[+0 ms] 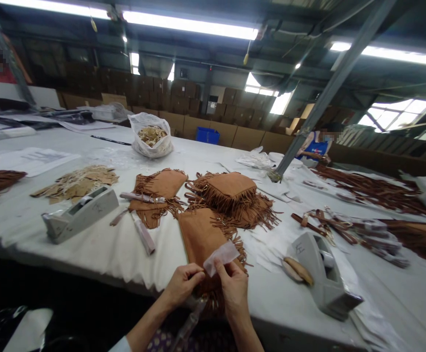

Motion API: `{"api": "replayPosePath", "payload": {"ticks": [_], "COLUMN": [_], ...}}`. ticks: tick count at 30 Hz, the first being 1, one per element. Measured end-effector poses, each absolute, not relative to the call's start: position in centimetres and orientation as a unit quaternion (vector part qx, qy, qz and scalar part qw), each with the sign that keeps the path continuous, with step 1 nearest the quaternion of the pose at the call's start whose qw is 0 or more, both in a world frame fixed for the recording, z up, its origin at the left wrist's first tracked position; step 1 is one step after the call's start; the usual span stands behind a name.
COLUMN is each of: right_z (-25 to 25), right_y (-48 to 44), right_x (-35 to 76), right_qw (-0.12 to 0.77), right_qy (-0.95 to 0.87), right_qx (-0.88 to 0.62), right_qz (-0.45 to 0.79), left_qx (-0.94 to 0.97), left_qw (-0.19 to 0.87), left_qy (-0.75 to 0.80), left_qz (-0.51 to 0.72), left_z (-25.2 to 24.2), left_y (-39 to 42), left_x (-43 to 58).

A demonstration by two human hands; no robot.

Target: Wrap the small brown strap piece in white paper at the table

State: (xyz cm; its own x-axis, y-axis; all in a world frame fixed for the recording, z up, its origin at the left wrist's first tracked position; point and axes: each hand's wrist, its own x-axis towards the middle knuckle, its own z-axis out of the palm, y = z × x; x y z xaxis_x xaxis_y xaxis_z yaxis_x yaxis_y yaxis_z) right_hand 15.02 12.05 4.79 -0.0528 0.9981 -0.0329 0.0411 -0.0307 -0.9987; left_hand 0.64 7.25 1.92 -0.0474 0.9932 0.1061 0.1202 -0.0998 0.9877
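Note:
A brown suede fringed bag (pixel 200 234) lies at the table's front edge, partly covered by my hands. Between the thumb and fingers of my right hand (pixel 235 291) is a thin whitish translucent sheet (pixel 223 256), held over the bag. My left hand (pixel 184 284) is closed in a pinch at the bag's near left edge; what the fingertips hold is too small to make out. Below my hands hangs a plastic-wrapped strip (pixel 194 318), next to more fringe. Beyond the bag sit stacked fringed bags (pixel 233 186) and another fringed bag (pixel 165 183).
Tape dispensers stand left (pixel 84 215) and right (pixel 326 274) of me. Wrapped strips (pixel 144 233), a pile of tan pieces (pixel 78 182), a filled plastic bag (pixel 152 137) and leather straps (pixel 330 225) lie about. A metal post (pixel 308 127) rises behind; a person (pixel 315 146) works beyond it.

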Motion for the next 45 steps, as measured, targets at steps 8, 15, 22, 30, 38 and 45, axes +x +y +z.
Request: {"api": "replayPosePath", "payload": {"ticks": [8, 15, 22, 30, 38, 45], "right_z": [6.6, 6.4, 4.3, 1.9, 0.5, 0.1], "right_y": [10.5, 9.5, 7.5, 4.9, 4.8, 5.4], "right_x": [15.2, 14.9, 14.4, 13.1, 14.0, 19.1], "right_qw": [0.409, 0.35, 0.35, 0.377, 0.365, 0.362], "right_qy": [-0.593, -0.657, -0.688, -0.886, -0.863, -0.888], "right_qx": [-0.515, -0.476, -0.497, -0.269, -0.345, -0.283], "right_qz": [0.465, 0.468, 0.397, -0.012, -0.055, 0.026], "left_qx": [0.577, 0.604, 0.436, 0.192, 0.257, 0.334], "left_qw": [0.403, 0.436, 0.478, 0.752, 0.665, 0.64], "left_qy": [0.507, 0.447, 0.512, 0.447, 0.521, 0.516], "left_qz": [0.497, 0.495, 0.565, 0.444, 0.468, 0.46], "left_z": [2.7, 3.6, 3.2, 4.6, 2.5, 1.7], "left_y": [6.7, 6.1, 4.9, -1.1, -0.4, -2.5], "left_x": [0.3, -0.5, -0.9, -2.2, -1.2, -1.6]}}
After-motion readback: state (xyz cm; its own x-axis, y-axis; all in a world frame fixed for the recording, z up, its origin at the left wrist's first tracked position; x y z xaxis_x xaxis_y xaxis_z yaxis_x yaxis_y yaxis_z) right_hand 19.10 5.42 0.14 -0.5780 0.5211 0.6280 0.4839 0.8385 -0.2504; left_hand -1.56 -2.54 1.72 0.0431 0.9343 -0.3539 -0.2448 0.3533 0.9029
